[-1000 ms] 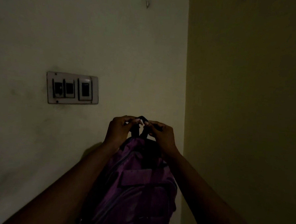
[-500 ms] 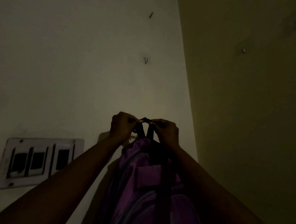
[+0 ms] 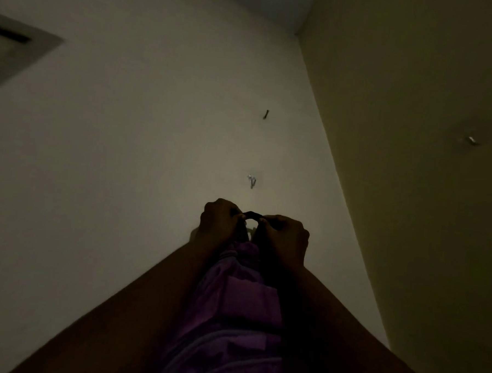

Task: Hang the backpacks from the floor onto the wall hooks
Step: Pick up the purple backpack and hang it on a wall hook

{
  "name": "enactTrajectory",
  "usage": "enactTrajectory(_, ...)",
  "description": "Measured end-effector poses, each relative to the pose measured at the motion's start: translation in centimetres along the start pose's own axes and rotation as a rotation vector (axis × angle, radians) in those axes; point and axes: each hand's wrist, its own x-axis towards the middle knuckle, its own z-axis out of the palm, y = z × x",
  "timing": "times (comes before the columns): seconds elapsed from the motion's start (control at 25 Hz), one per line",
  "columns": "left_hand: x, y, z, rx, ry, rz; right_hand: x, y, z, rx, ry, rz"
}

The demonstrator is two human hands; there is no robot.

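Purple backpack (image 3: 232, 308) hangs between both forearms; left hand (image 3: 218, 223) and right hand (image 3: 283, 238) pinch its top loop (image 3: 253, 214).

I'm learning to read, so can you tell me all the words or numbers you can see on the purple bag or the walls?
None can be read.
The purple backpack, held by its top loop in the left hand and right hand, shows no label in the dim light.
The walls, with a hook, bear no writing.

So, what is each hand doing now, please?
Left hand: closed, pinching the backpack's top loop.
Right hand: closed on the same loop.
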Motion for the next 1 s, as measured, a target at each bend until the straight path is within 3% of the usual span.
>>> enactTrajectory(0.24, 4.6, -0.1, 0.2, 0.115, 0.214, 0.186, 5.8, -0.8, 2.2, 0.151, 0.077, -0.04)
enactTrajectory(0.44, 7.9, -0.6, 0.0, 0.156, 0.273, 0.235, 9.2, -1.6, 3.3, 0.195, 0.105, -0.069)
enactTrajectory(0.8, 8.8, -0.3, 0.4, 0.215, 0.272, 0.159, 10.6, -0.7, 2.9, 0.135, 0.026, 0.067)
enactTrajectory(1.0, 6.5, 0.5, 0.8, 0.246, 0.159, 0.111, 8.4, -0.3, 2.0, 0.113, -0.055, 0.053)
